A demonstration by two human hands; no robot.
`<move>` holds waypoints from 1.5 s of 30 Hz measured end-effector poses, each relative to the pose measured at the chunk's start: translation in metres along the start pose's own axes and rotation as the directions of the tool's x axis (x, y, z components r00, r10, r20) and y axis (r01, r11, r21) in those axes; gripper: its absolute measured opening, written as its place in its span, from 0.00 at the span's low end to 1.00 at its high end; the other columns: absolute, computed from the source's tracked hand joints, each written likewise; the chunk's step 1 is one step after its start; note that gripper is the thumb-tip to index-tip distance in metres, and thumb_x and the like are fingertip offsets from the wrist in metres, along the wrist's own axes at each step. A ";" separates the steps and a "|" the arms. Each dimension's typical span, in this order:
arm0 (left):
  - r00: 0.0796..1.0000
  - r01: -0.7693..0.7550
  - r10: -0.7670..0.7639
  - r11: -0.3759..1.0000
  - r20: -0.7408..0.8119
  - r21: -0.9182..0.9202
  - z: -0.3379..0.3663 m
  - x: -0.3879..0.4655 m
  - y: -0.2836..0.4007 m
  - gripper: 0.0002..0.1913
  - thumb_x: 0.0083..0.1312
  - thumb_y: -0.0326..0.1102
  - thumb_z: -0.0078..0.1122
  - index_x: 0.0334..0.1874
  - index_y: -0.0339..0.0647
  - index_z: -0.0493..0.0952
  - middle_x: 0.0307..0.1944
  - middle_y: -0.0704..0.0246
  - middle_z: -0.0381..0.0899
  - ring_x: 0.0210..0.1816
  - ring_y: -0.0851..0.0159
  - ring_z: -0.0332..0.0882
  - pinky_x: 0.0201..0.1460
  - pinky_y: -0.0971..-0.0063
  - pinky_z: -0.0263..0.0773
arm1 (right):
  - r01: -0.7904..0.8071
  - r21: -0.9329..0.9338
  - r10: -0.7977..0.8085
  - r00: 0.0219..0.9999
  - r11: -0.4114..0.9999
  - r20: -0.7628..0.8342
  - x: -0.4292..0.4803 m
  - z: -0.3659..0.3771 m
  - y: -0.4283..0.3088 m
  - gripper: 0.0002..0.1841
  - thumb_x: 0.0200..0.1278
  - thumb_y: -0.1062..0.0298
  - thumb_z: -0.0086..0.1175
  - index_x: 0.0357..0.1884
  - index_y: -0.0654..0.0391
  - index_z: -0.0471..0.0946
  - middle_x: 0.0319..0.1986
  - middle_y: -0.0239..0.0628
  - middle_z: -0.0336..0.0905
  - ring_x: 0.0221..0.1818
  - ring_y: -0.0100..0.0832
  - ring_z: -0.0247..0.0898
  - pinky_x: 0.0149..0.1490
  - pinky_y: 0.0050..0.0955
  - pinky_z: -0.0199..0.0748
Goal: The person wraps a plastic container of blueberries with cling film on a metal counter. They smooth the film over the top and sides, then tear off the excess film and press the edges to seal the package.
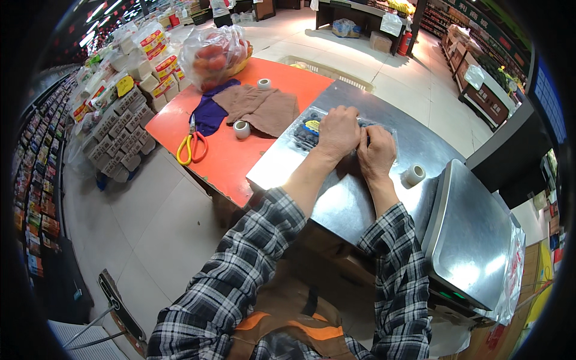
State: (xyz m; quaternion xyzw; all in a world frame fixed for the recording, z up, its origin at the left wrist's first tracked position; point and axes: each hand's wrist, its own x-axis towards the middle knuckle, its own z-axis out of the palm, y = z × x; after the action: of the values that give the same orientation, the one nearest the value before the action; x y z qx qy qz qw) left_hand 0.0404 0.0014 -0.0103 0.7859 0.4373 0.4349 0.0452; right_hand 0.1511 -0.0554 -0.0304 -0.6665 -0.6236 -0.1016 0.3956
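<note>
A clear plastic clamshell box of dark berries point(306, 130), bearing a yellow and blue label, lies on the steel-topped table point(416, 121). My left hand point(340, 130) rests over the middle of the box, its fingers bent across the far edge. Close beside it, my right hand point(377, 146) touches the right part of the box with curled fingers. Both hands hide much of the box, and their fingertips are partly hidden. A roll of clear film point(415, 174) stands to the right of my right hand.
Scissors point(192, 143), a brown cloth point(261, 105), a purple cloth point(209, 110), two small film rolls point(241, 129) and bagged tomatoes point(216, 60) lie on the orange tabletop point(216, 168). A steel scale point(472, 234) stands at right. Stacked packages point(123, 135) stand beyond the left edge.
</note>
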 end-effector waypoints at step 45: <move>0.988 0.108 -0.115 0.992 0.103 0.071 -0.014 0.003 0.008 0.10 0.69 0.34 0.52 0.36 0.36 0.79 0.35 0.52 0.85 0.40 0.46 0.85 0.42 0.52 0.78 | 0.028 -0.088 -0.039 0.992 0.996 -0.117 -0.003 0.004 -0.008 0.12 0.56 0.58 0.64 0.40 0.52 0.82 0.45 0.35 0.81 0.52 0.39 0.75 0.55 0.41 0.68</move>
State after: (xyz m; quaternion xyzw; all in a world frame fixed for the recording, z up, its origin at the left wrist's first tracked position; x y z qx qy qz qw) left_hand 0.0363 -0.0052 0.0036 0.7834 0.4913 0.3746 0.0673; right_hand 0.1423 -0.0557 -0.0317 -0.6652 -0.6053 -0.1741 0.4011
